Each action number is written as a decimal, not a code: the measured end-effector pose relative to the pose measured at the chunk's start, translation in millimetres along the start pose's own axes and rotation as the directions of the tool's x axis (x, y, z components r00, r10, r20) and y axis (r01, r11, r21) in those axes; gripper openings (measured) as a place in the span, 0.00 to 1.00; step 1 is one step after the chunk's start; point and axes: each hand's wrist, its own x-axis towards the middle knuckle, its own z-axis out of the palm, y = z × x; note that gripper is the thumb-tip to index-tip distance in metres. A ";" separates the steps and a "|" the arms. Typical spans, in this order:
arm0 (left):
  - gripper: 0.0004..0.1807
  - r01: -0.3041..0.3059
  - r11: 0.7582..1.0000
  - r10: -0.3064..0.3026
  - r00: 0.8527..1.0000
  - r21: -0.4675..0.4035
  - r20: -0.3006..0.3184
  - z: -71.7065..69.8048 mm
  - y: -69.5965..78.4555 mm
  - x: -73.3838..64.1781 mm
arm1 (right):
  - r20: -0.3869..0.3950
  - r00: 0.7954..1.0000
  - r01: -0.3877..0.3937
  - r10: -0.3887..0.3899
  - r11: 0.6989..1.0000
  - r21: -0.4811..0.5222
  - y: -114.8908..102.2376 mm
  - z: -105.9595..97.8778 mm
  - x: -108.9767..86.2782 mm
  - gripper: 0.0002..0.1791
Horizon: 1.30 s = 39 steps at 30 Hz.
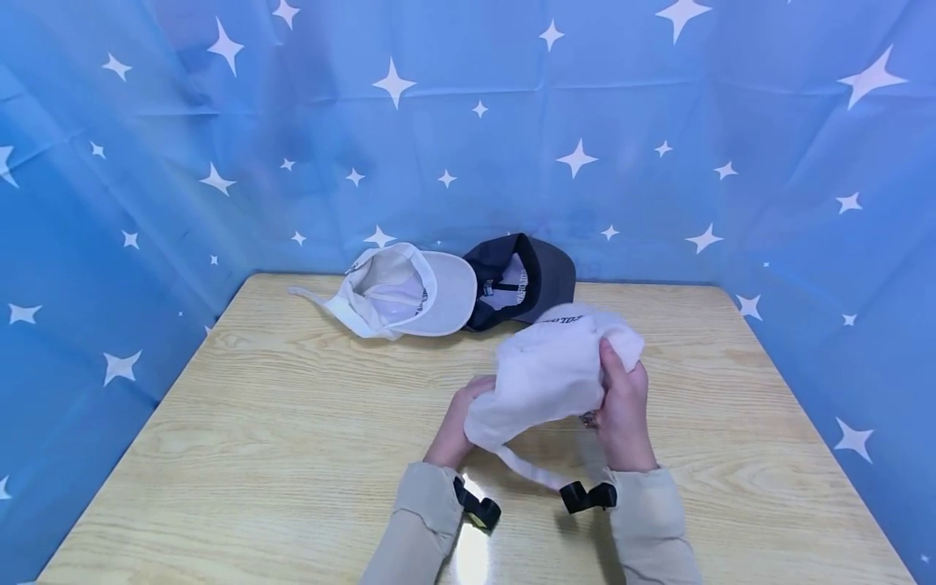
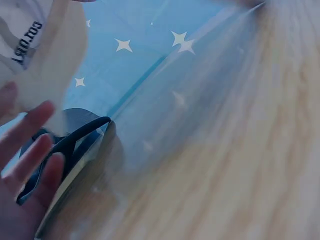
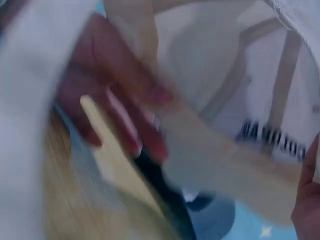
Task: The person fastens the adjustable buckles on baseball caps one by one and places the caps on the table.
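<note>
A white baseball cap [image 1: 548, 378] with dark lettering is held above the table, its strap [image 1: 530, 471] dangling toward me. My right hand [image 1: 626, 410] grips it at the right, thumb over the outer cloth and the other fingers mostly hidden. At the cap's left edge is my left hand [image 1: 462, 422], partly covered by it in the head view. The left wrist view shows that hand's fingers [image 2: 37, 150] spread and fairly straight beside the cap. From the right wrist view I see inside the cap [image 3: 200, 60], somewhat blurred.
At the table's [image 1: 292, 431] back edge lie a white cap [image 1: 446, 292] and a black cap [image 1: 556, 276], side by side and touching, their insides facing up and toward me. A blue curtain [image 1: 468, 122] with white stars stands behind and along both sides.
</note>
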 end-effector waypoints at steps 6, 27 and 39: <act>0.18 0.114 0.983 -0.127 0.988 -0.143 -0.087 4.2 -20.9 0.0 | 0.039 0.999 -0.014 0.012 0.999 0.049 9.6 -18.6 4.6 0.09; 0.19 0.091 0.981 -0.142 0.938 -0.171 -0.317 -7.0 -19.7 20.6 | 0.108 0.968 -0.236 0.228 0.969 0.069 49.1 -41.8 13.4 0.17; 0.20 0.207 0.949 -0.275 0.913 -0.238 -0.303 -8.4 -18.7 30.4 | 0.415 0.858 -0.217 0.302 0.946 -0.239 37.6 -54.4 18.1 0.22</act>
